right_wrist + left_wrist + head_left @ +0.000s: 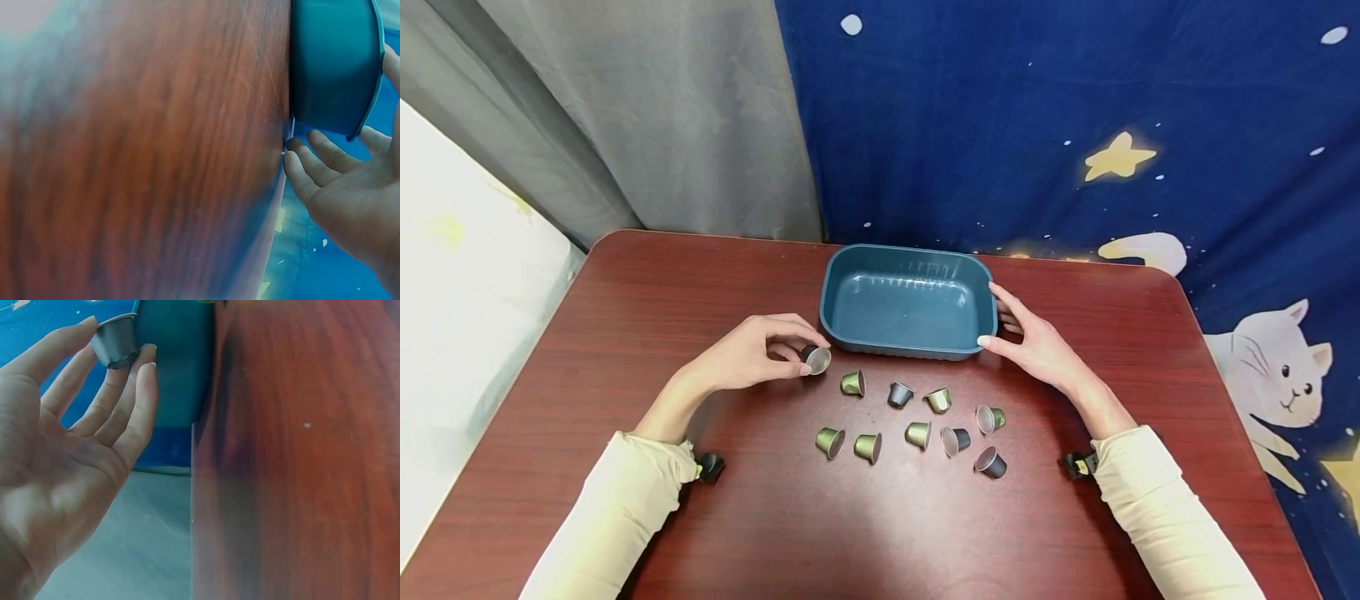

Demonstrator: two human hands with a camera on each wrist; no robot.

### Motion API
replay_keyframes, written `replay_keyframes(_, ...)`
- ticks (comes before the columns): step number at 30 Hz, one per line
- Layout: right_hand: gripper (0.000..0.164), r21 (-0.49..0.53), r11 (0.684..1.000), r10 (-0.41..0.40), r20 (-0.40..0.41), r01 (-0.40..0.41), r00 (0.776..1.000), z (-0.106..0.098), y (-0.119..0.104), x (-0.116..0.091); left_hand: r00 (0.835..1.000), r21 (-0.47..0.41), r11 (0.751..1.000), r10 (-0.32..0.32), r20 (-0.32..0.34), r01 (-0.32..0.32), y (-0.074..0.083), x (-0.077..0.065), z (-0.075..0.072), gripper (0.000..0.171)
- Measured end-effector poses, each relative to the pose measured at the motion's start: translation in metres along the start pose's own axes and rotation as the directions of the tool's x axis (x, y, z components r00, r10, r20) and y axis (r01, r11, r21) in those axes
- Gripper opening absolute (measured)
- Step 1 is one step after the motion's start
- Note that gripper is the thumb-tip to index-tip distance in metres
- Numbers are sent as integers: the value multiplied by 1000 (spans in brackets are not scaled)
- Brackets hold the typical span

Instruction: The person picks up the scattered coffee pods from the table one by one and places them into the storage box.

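My left hand (752,354) pinches a dark grey coffee capsule (817,360) between thumb and fingertips, just off the front left corner of the blue-green plastic tub (902,348). In the left wrist view the capsule (117,342) shows its tapered side, its wide rim turned up. My right hand (1037,342) holds the tub's right end, thumb at the front corner and index finger along the rim. Its other fingers hang outside the wall, as the right wrist view shows below the tub (334,69). Nothing lies inside the tub.
In front of the tub, several coffee capsules lie scattered on the red-brown table (760,533). Some are green (831,442), others dark grey (991,463). Behind the table's far edge hang a grey curtain (700,125) and a blue star-patterned one (962,125).
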State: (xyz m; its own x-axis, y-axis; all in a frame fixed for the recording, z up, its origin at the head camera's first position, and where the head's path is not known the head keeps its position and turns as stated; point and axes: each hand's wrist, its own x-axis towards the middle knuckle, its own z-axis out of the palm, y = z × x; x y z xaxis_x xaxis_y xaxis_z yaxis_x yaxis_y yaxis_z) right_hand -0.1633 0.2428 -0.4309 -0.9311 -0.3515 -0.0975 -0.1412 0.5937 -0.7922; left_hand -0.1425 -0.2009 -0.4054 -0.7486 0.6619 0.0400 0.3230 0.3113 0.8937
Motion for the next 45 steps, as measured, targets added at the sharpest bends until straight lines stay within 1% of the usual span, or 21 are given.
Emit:
replay_keyframes(1, 82, 1, 1000, -2, 0, 2, 1000, 0, 0, 0, 1000, -3, 1000, 0, -3, 0, 1, 0, 0, 34)
replay_keyframes(2, 82, 1, 1000, -4, 0, 4, 1000, 1, 1, 0, 1000, -7, 1000, 3, -4, -3, -2, 1, -1, 34)
replay_keyframes(8, 82, -8, 1000, 3, 1, -3, 1000, 2, 2, 1, 1000, -45, 999, -18, -10, 17, 2, 2, -4, 35)
replay_keyframes(12, 83, -16, 1000, 12, 4, -12, 1000, 2, 1, 0, 1000, -38, 999, 1, -13, -1, 5, 5, -9, 36)
replay_keyframes(16, 83, -19, 1000, 14, 10, -14, 1000, 1, 1, 0, 999, -22, 1000, 13, -40, -14, 7, 11, -14, 35)
replay_keyframes(21, 83, -11, 1000, 22, 9, -22, 1000, -1, 0, 0, 997, -31, 999, -19, -74, 16, 9, 21, -15, 34)
replay_keyframes(24, 83, -4, 1000, 26, 15, -26, 1000, -1, 0, 0, 997, -48, 999, -26, -79, 22, 10, 26, -14, 34)
replay_keyframes(33, 85, 10, 1000, 26, 27, -26, 999, -2, -2, 1, 997, -69, 997, -24, -77, 18, 14, 29, -15, 35)
replay_keyframes(35, 86, 10, 1000, 28, 31, -29, 999, -2, -2, 0, 997, -57, 998, -14, -78, 10, 15, 30, -15, 35)
replay_keyframes(38, 86, 11, 1000, 29, 34, -29, 999, -2, -2, -1, 996, -15, 1000, 25, -86, -27, 15, 33, -15, 34)
replay_keyframes(42, 85, 13, 999, 29, 33, -29, 999, -2, -1, -1, 989, 56, 995, 91, -117, -85, 13, 39, -15, 33)
replay_keyframes(45, 84, 12, 999, 31, 31, -32, 999, -2, 0, 0, 984, 104, 989, 116, -137, -102, 12, 42, -15, 33)
